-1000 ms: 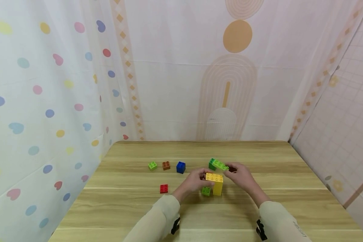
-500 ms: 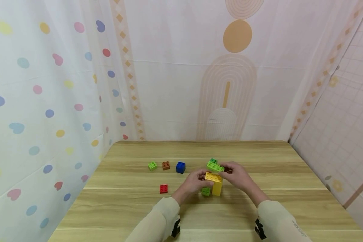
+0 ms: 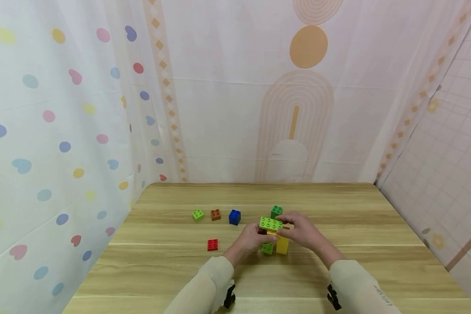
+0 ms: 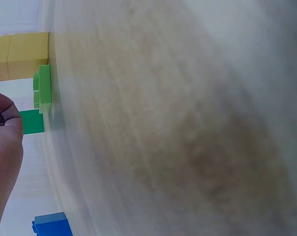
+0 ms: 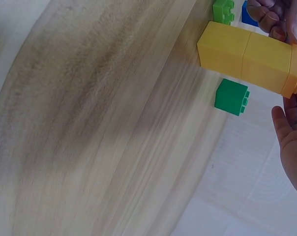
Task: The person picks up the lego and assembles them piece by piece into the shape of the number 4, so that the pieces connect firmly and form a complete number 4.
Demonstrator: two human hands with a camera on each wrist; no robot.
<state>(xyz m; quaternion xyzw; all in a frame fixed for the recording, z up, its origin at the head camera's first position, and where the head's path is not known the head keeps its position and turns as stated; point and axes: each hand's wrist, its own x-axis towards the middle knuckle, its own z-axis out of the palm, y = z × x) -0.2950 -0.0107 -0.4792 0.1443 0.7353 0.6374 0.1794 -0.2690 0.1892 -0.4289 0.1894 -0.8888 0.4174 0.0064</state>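
Observation:
A tower of yellow bricks (image 3: 282, 245) stands upright on the table, with a longer, flatter yellow brick (image 5: 290, 71) at its top. My left hand (image 3: 250, 240) grips the left end of that top brick, thumb on the near side. Pinched at its right end by my right hand (image 3: 303, 230), a lime green eight-stud brick (image 3: 271, 223) lies right over the yellow studs. Under the left overhang is a small green brick (image 3: 267, 248). Behind the tower sits a dark green brick (image 3: 276, 212). In the left wrist view, only part of the left hand (image 4: 5, 142) shows.
Left of the hands lies a flat red brick (image 3: 213, 244). Farther back are a blue brick (image 3: 234, 217), a brown brick (image 3: 215, 214) and a small lime brick (image 3: 198, 215). The wooden table (image 3: 161, 270) ends at a curtain (image 3: 227, 131) behind.
My right hand has moved left with the lime green brick, from right of the tower to over its top. The left hand has stayed at the yellow brick.

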